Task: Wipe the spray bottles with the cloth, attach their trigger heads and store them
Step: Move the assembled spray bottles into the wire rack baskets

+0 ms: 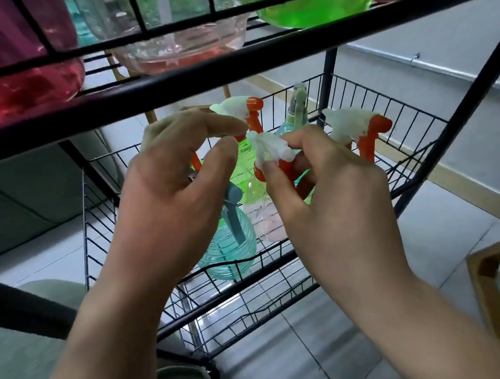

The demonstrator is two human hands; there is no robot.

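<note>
Carefully, with my right hand (324,179) pinching the trigger head (271,151) atop the clear pink bottle (264,220), at 2 o'clock from the teal bottle (229,252) in the wire basket (396,113), my loose, empty left hand (169,182) should steady the neck while I twist the collar squarely.

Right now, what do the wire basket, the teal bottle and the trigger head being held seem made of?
Wire basket: thin black rods, likely coated metal, matte. Teal bottle: translucent ribbed plastic with glossy highlights. Trigger head, pinched by fingers of the right hand: opaque white and orange plastic.
</note>
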